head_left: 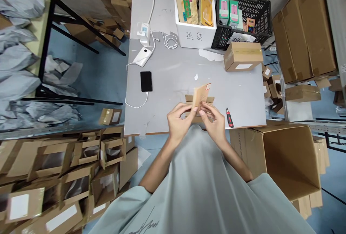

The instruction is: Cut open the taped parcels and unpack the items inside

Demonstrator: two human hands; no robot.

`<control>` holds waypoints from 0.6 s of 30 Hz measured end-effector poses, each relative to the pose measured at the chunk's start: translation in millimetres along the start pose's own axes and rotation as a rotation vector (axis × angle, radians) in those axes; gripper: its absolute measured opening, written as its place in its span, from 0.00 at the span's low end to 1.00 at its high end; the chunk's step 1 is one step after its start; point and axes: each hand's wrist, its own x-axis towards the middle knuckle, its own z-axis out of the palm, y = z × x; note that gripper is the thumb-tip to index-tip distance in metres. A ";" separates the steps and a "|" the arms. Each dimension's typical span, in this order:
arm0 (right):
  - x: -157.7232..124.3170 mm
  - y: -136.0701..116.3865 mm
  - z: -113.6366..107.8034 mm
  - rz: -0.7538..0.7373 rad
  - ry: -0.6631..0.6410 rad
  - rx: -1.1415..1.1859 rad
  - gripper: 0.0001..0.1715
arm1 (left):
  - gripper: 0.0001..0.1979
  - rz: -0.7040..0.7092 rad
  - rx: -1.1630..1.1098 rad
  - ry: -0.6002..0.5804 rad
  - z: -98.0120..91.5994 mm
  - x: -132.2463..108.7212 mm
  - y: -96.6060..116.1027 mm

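Observation:
Between my two hands, near the table's front edge, a thin tan packet (200, 94) with a small red-edged mark at its top corner is held upright. My left hand (180, 120) grips its left side, thumb pressed against the fingers. On the other side, my right hand (212, 118) pinches its lower right edge. Behind and beneath the hands lies an opened cardboard box (210, 99), its flaps partly hidden by my fingers. A red and black box cutter (229, 117) lies to the right of my right hand.
A phone (146, 81) on a cable, a white power bank (142, 57) and a plug adapter occupy the table's left. Toward the back are a white foam box (195, 36), a black crate (244, 10) and a taped carton (243, 57). A large open carton (292, 158) stands at front right.

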 end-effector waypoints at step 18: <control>31.9 11.8 -42.2 0.206 -0.180 0.206 0.33 | 0.26 -0.263 -0.167 -0.197 -21.1 17.3 -28.5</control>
